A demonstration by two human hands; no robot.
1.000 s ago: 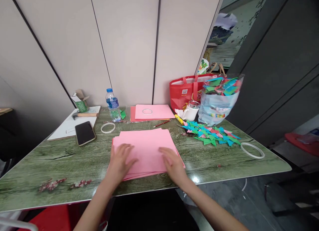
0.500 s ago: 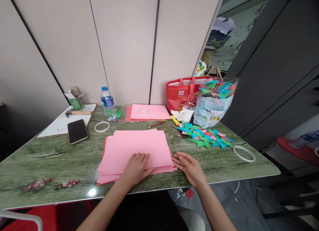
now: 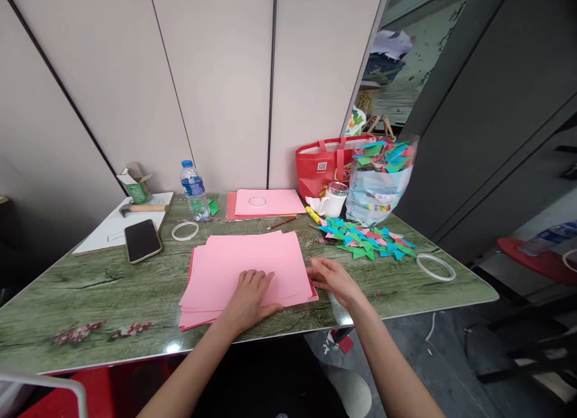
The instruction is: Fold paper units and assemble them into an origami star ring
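Note:
A stack of pink paper sheets [image 3: 243, 256], with red sheets showing at its edges, lies in front of me on the table. My left hand [image 3: 252, 295] rests on top near the front, palm down with the fingers spread. At the stack's right edge is my right hand [image 3: 333, 281], its fingers loosely bent and reaching to the sheets' side. The fingertips are partly hidden there, and I see no sheet gripped in them.
Behind the stack lie a pencil [image 3: 282, 223] and more pink paper [image 3: 288, 203]. Folded paper pieces [image 3: 365, 238], a white mug [image 3: 334, 200], a filled bag [image 3: 378, 190] and a ring [image 3: 435, 267] are rightward. A phone [image 3: 143, 241], hammer [image 3: 144, 208] and bottle [image 3: 195, 193] stand leftward.
My right hand has moved slightly forward along the stack's right edge, and its fingers have bent more. My left hand stays on the paper. The whole view has shifted a little.

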